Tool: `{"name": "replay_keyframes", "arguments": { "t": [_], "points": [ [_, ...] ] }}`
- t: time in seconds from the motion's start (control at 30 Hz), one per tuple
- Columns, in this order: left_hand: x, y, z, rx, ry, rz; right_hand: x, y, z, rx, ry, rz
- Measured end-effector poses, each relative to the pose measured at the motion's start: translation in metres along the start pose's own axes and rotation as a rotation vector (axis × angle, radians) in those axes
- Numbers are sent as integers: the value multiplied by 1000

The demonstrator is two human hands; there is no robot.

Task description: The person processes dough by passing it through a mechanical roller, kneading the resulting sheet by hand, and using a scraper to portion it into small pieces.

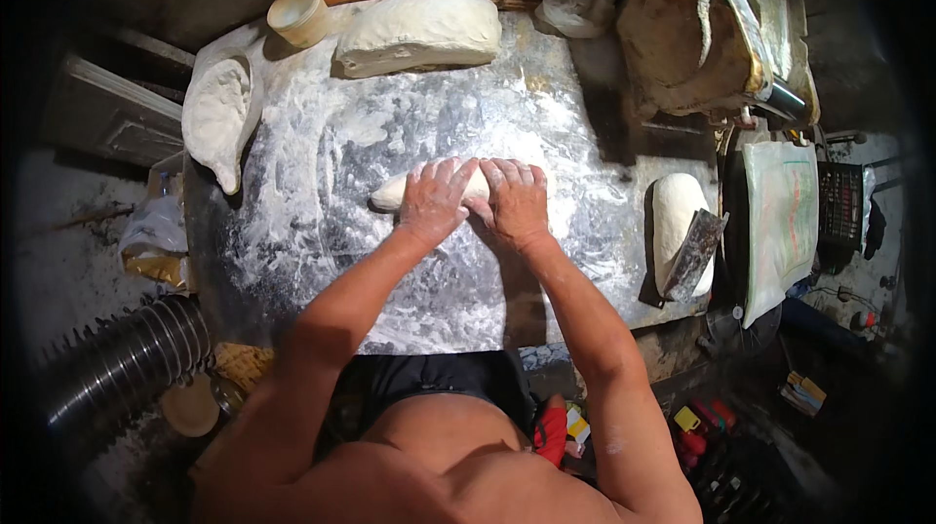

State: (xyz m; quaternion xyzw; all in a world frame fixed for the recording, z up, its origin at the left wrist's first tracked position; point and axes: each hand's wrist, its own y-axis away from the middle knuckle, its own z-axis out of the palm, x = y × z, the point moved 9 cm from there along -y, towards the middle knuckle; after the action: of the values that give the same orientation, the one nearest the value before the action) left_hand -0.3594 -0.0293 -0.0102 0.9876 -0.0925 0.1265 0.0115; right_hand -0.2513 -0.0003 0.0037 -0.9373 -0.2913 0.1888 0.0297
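Note:
A roll of pale dough (388, 193) lies crosswise on the floured metal work table (417, 290). My left hand (436, 196) wraps over the roll's middle, its fingers curled across the far side. Close beside it, my right hand (517, 198) grips the dough farther right, with the two thumbs almost meeting. Flour dusts both hands. The roll's tapered left end shows past my left hand; most of the rest is hidden under my palms and fingers. A large block of dough (420, 34) rests at the table's far edge.
At the right, a dough scraper (692, 253) leans on another dough piece (676, 202). A flour-filled container (219, 100) and a plastic tub (298, 16) stand at the far left. A dough-crusted machine (687, 34) rises at the back right. Stacked metal pans (131, 356) sit lower left.

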Motion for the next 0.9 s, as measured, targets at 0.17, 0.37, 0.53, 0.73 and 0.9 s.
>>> {"name": "replay_keyframes", "arguments": {
  "t": [0.17,0.37,0.53,0.73,0.9],
  "points": [
    [-38,-58,10,-1,-50,92,28,-64,-3,-253,-112,55],
    [-48,-12,6,-29,-142,113,28,-7,3,-49,-140,-15],
    [-27,58,-4,-72,161,61,1,33,-21,-194,-305,-47],
    [16,-5,1,-270,49,37,3,-32,-31,84,-354,184],
    [35,69,25,37,16,172,-30,73,-15,-7,-66,-117]
  ]
}}
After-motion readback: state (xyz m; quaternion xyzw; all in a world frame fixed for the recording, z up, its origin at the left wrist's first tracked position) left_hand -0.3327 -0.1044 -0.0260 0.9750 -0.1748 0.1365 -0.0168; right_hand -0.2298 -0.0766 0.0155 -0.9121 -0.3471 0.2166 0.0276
